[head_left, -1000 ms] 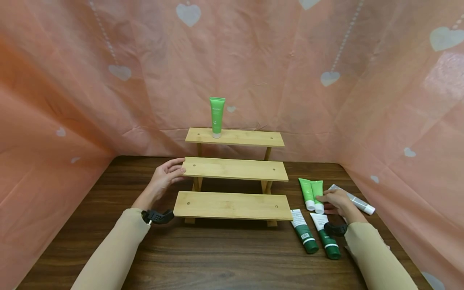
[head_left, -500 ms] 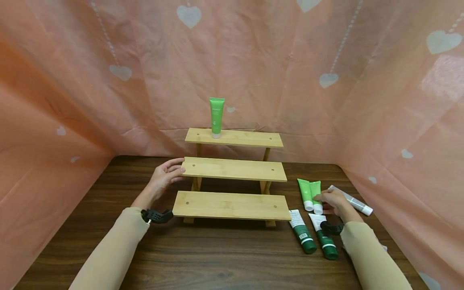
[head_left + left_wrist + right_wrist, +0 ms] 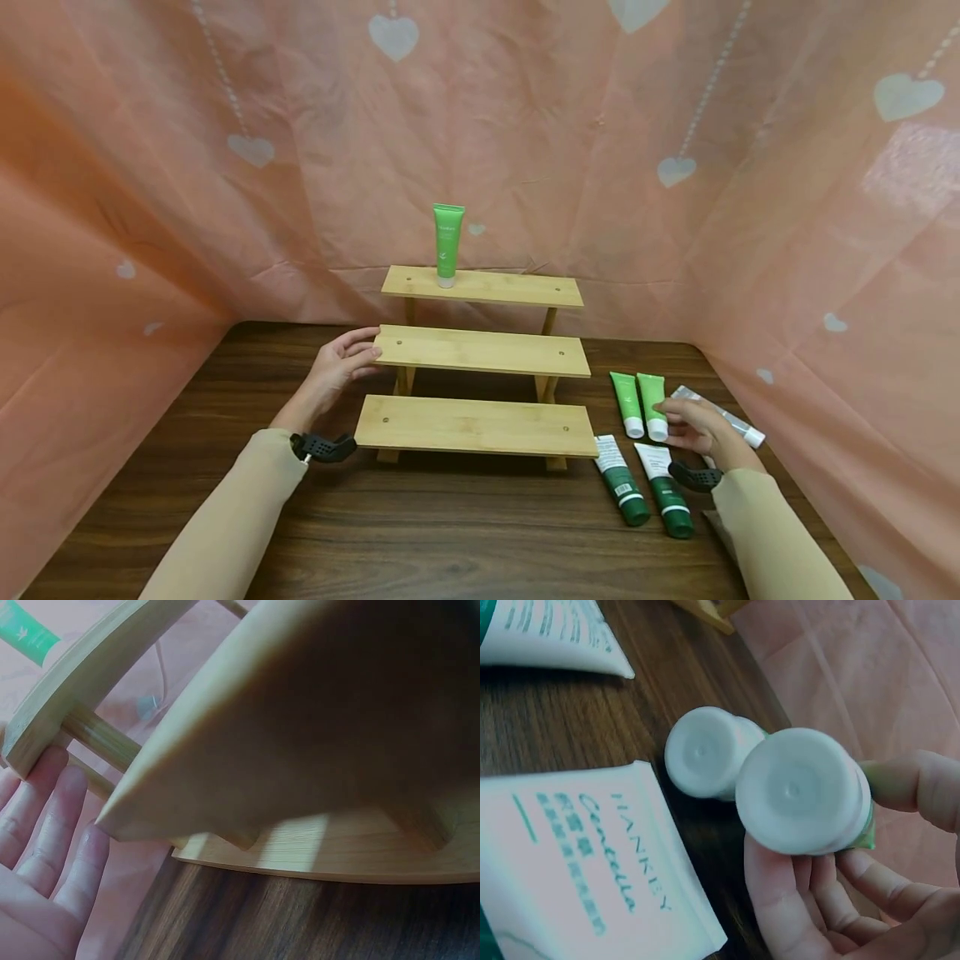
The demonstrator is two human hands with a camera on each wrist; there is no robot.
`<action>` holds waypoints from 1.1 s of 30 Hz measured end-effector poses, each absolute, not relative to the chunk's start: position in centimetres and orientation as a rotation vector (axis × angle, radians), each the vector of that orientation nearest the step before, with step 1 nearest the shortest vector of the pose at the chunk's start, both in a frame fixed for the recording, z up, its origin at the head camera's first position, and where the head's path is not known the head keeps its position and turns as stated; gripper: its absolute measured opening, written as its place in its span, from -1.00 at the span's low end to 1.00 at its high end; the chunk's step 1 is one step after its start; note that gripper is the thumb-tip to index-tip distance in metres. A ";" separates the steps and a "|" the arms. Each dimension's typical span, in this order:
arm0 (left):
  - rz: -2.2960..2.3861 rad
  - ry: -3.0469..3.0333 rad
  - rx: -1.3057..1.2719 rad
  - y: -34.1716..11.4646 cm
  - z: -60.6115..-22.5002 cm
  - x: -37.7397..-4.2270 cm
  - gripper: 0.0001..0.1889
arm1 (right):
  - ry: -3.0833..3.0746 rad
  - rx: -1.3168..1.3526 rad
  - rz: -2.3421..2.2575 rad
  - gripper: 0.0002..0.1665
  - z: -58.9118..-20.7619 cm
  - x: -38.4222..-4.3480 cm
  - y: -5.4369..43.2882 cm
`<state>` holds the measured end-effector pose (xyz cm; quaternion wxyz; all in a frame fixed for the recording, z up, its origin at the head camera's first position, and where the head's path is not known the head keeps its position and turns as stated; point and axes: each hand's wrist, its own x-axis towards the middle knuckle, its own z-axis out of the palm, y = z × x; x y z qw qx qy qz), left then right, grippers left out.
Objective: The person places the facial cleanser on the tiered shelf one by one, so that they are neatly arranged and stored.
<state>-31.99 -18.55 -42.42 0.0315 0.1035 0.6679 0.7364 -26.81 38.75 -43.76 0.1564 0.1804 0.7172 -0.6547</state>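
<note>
In the head view, a three-tier wooden stand stands mid-table. My left hand holds the left end of its middle shelf, with the thumb at the edge; in the left wrist view, several fingers reach up beside and under the shelf ends. My right hand pinches a light green squeeze tube near the table at right; its white cap faces the right wrist camera. A matching green tube lies just left of it. Another green tube stands cap down on the top shelf.
Two white-and-dark-green tubes lie in front of the light green ones. A silver-grey tube lies behind my right hand, partly hidden. Something pale lies under the right sleeve. Pink heart-print cloth encloses the wooden table.
The light green tube in my right hand has come slightly apart from the tube beside it, to the right. My left hand stays on the middle shelf. The head view has shifted slightly.
</note>
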 end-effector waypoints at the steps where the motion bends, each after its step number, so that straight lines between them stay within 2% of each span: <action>1: 2.266 2.059 0.314 -18.5 -42.4 -32.0 -0.41 | 2.033 0.494 -1.896 -0.93 -43.7 -26.8 38.8; 3: 2.262 2.063 0.311 -18.5 -42.3 -32.0 -0.41 | 1.987 0.460 -1.941 -0.88 -43.6 -26.8 38.8; 8: 2.264 2.055 0.324 -18.6 -42.3 -32.0 -0.41 | 1.924 0.424 -2.024 -0.26 -43.4 -26.9 38.3; 10: 2.269 2.051 0.325 -18.6 -42.4 -32.0 -0.42 | 1.914 0.414 -2.056 -0.14 -43.2 -27.1 38.0; 19: 2.293 2.037 0.307 -18.5 -42.4 -32.2 -0.42 | 1.977 0.220 -2.072 -0.12 -42.2 -27.1 37.2; 21: 2.302 2.026 0.317 -18.4 -42.3 -32.1 -0.43 | 1.976 0.192 -2.096 -0.19 -42.1 -27.1 37.0; 26: 2.312 2.014 0.325 -18.4 -42.1 -32.0 -0.42 | 1.895 0.135 -2.241 -0.51 -41.9 -27.1 36.5; 33: 2.332 1.974 0.321 -18.5 -41.8 -31.8 -0.38 | 1.850 0.021 -2.375 -0.55 -41.1 -27.2 35.6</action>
